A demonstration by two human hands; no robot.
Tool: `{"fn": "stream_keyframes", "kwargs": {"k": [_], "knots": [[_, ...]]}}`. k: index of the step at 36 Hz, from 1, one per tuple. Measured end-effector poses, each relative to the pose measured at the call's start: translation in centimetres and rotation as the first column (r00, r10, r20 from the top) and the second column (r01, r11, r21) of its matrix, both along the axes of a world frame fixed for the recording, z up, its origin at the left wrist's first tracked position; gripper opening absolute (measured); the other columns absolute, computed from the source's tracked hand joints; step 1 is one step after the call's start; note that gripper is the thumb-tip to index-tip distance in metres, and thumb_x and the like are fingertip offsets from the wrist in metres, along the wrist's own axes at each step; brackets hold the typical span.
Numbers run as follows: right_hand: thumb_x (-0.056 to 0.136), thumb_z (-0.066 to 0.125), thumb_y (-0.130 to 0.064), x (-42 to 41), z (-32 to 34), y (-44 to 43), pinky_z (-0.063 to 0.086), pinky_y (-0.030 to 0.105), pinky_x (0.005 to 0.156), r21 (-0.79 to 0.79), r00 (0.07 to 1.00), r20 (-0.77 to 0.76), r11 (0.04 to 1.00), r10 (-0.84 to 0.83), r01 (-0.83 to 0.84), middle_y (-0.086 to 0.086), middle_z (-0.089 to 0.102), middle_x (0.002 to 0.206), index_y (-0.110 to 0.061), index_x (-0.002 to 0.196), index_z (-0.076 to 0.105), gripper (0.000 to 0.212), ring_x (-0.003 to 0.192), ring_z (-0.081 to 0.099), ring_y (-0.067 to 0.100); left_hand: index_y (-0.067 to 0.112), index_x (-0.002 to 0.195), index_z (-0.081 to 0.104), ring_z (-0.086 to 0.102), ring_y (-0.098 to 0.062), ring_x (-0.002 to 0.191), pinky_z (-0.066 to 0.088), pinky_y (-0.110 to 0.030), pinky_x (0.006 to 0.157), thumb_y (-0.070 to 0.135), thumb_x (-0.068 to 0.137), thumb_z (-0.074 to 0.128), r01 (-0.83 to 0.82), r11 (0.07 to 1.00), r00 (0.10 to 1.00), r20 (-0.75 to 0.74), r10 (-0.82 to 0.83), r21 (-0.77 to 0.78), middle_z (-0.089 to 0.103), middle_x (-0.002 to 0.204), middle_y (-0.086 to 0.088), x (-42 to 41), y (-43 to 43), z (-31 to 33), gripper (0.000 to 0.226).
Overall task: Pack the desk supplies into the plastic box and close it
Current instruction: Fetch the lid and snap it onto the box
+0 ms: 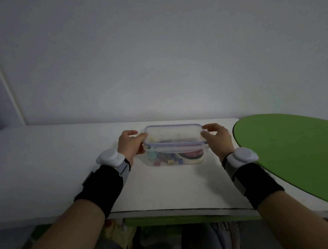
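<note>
Wall (154, 56): plain, pale, fills everything beyond both hands.
Tabletop (164, 189): white, runs under both hands and out past the left hand.
Green round panel (291, 153): lies on the tabletop just outboard of the right hand; its edge is close to the right wrist.
Plastic box (174, 157): clear, rectangular, sits on the tabletop directly between the two hands, long side facing the person.
Lid (173, 136): clear with a blue-violet rim, sits on top of the box and spans hand to hand. Can't tell whether the latches are snapped down.
Left hand (130, 144): at the box's left end, fingers curled round the lid's left edge, one fingertip on the near-left corner. Holding the lid, not spread.
Right hand (216, 138): mirrors it at the right end, thumb on the lid's right corner, the other fingers bent over the far-right edge. Also gripping the lid.
Wrist units: a white round pod on a black wrap sits behind each hand, left (111, 158) and right (242, 155).
Contents, seen through the front wall: tape rolls (193, 154) nearer the right hand, small coloured clips (162, 161) nearer the left. Blurry, no finer detail.
</note>
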State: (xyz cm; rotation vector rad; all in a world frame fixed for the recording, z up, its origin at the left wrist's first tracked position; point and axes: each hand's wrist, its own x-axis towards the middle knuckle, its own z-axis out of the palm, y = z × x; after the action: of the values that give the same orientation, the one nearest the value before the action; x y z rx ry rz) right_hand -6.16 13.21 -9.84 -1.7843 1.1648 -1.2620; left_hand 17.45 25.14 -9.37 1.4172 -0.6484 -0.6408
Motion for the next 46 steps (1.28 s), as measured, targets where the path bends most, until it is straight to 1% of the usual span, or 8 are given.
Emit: {"fn": "stream_keyframes", "kwargs": {"k": [12, 15, 19, 26, 32, 37, 42, 46], "knots": [[0.079, 0.065, -0.017, -0.2, -0.2, 0.6, 0.049, 0.05, 0.092, 0.052, 0.999, 0.047, 0.998, 0.017, -0.019, 0.007, 0.066, 0.111, -0.027, 0.091, 0.067, 0.016, 0.102, 0.061, 0.031, 0.013, 0.105, 0.06, 0.062, -0.021, 0.065, 0.052, -0.026, 0.051, 0.018, 0.078, 0.071, 0.027, 1.0, 0.996, 0.079, -0.028, 0.01, 0.066, 0.092, -0.01, 0.3, -0.3, -0.5, 0.029], [0.08, 0.062, -0.017, -0.2, -0.4, 0.8, 0.052, 0.047, 0.087, 0.055, 0.998, 0.055, 0.998, 0.028, -0.031, 0.01, 0.065, 0.113, -0.027, 0.091, 0.068, 0.016, 0.095, 0.062, 0.031, 0.013, 0.106, 0.06, 0.062, -0.022, 0.067, 0.052, -0.027, 0.054, 0.016, 0.08, 0.069, 0.055, 0.998, 0.995, 0.082, -0.056, 0.014, 0.066, 0.094, -0.011, 0.3, -0.4, -0.6, 0.028], [0.084, 0.06, -0.018, -0.1, -0.7, 0.8, 0.048, 0.032, 0.073, 0.058, 0.996, 0.076, 0.997, 0.048, -0.052, 0.014, 0.062, 0.116, -0.026, 0.094, 0.067, 0.015, 0.073, 0.057, 0.019, 0.014, 0.104, 0.059, 0.063, -0.022, 0.066, 0.055, -0.028, 0.055, 0.016, 0.08, 0.068, 0.077, 0.997, 0.993, 0.089, -0.077, 0.004, 0.067, 0.094, -0.011, 0.7, -0.4, -0.7, 0.026], [0.085, 0.062, -0.02, 0.8, -0.9, 0.4, 0.048, 0.051, 0.094, 0.104, 0.994, 0.108, 0.995, -0.02, 0.008, 0.009, 0.062, 0.118, -0.017, 0.106, 0.063, 0.021, 0.107, 0.059, 0.032, 0.016, 0.092, 0.061, 0.067, -0.026, 0.071, 0.06, -0.039, 0.066, 0.023, 0.074, 0.074, -0.023, 1.0, 0.994, 0.106, 0.023, -0.005, 0.069, 0.093, -0.012, 1.0, -1.2, -1.4, 0.023], [0.084, 0.065, -0.027, 1.7, -0.7, -0.5, 0.045, 0.032, 0.092, 0.135, 0.99, 0.103, 0.988, -0.095, 0.08, 0.005, 0.065, 0.115, -0.013, 0.111, 0.064, 0.03, 0.105, 0.06, 0.022, 0.019, 0.07, 0.067, 0.072, -0.026, 0.071, 0.062, -0.039, 0.065, 0.037, 0.069, 0.077, -0.126, 0.992, 0.978, 0.167, 0.122, 0.015, 0.072, 0.078, -0.007, 1.2, -1.8, -1.6, 0.02], [0.082, 0.068, -0.03, 2.9, -0.8, -1.7, 0.049, 0.048, 0.095, 0.206, 0.978, 0.158, 0.974, -0.132, 0.098, 0.009, 0.069, 0.111, -0.014, 0.106, 0.067, 0.029, 0.103, 0.064, 0.031, 0.013, 0.068, 0.072, 0.07, -0.026, 0.063, 0.062, -0.04, 0.066, 0.036, 0.069, 0.076, -0.148, 0.989, 0.986, 0.085, 0.147, 0.012, 0.071, 0.067, -0.007, 1.1, -2.9, -1.5, 0.024], [0.081, 0.067, -0.029, 4.0, -1.2, -2.7, 0.048, 0.041, 0.096, 0.256, 0.954, 0.238, 0.96, -0.18, 0.117, 0.009, 0.07, 0.109, -0.016, 0.104, 0.069, 0.027, 0.1, 0.063, 0.026, 0.011, 0.064, 0.069, 0.068, -0.026, 0.062, 0.059, -0.043, 0.069, 0.034, 0.075, 0.074, -0.122, 0.992, 0.989, 0.081, 0.12, 0.022, 0.068, 0.068, -0.012, 1.4, -3.8, -1.5, 0.026], [0.082, 0.065, -0.027, 5.0, -1.5, -4.0, 0.047, 0.047, 0.099, 0.286, 0.934, 0.3, 0.953, -0.192, 0.104, 0.008, 0.07, 0.108, -0.015, 0.105, 0.069, 0.026, 0.104, 0.062, 0.029, 0.01, 0.059, 0.065, 0.068, -0.026, 0.064, 0.057, -0.045, 0.07, 0.033, 0.078, 0.072, -0.094, 0.995, 0.994, 0.059, 0.092, 0.031, 0.068, 0.073, -0.014, 1.9, -4.7, -1.7, 0.03]]}}
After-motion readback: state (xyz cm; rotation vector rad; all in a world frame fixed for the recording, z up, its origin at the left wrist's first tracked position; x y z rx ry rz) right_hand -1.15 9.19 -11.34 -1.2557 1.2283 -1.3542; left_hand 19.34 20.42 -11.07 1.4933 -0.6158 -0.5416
